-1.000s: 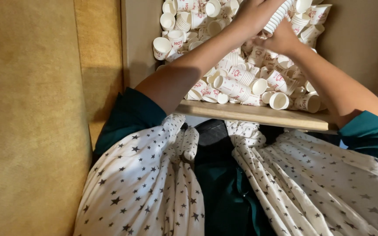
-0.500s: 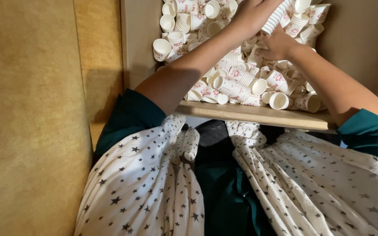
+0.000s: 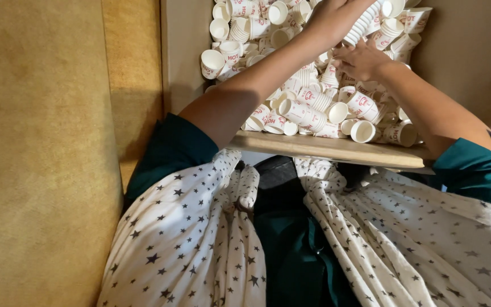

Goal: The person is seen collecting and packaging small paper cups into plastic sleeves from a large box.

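Observation:
A big cardboard box (image 3: 336,149) in front of me is filled with several small white paper cups (image 3: 305,111) with red print, loose and in short nested stacks. My left hand (image 3: 332,18) is at the top of the view, closed around a long nested stack of cups (image 3: 363,23) held slantwise over the pile. Just below it, my right hand (image 3: 359,59) reaches into the loose cups with fingers spread on them. I cannot tell whether it grips one.
My lap is covered by white star-patterned cloth (image 3: 200,244) over dark green clothing. A tan, rough wall or panel (image 3: 35,153) fills the left side. The box's far right wall (image 3: 467,51) rises behind my right forearm.
My right hand has dropped from beside the stack down onto the loose cups. The left hand keeps holding the stack in nearly the same place.

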